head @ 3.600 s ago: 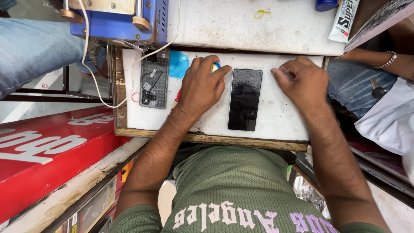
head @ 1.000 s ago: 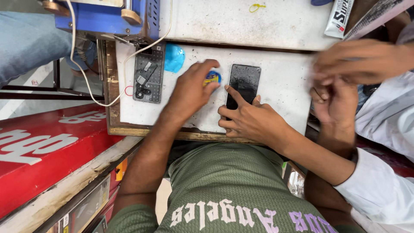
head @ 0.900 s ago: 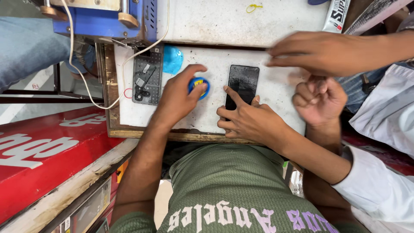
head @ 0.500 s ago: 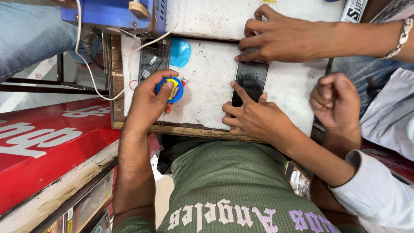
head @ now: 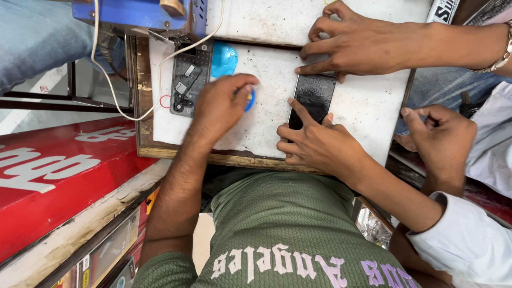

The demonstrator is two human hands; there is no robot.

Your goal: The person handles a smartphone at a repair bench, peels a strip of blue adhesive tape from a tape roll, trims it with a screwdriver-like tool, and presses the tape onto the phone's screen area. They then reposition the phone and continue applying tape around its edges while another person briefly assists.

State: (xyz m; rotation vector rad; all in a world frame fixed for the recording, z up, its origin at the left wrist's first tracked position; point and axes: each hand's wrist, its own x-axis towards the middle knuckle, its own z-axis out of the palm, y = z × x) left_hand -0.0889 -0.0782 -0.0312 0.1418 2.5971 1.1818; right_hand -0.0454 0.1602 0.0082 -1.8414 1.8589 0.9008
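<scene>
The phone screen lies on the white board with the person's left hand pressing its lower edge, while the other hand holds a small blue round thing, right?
Not quite: the head view shows the right hand pressing the phone screen; the left hand holds the small blue round thing over the white board.

Single head cam, steep downward look, close over white worktop (head: 368, 114).

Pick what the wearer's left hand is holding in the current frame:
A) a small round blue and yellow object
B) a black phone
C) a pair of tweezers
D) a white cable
A: the left hand curls around a small round blue and yellow object on the white work board, while the black phone lies under the right hand.
</scene>
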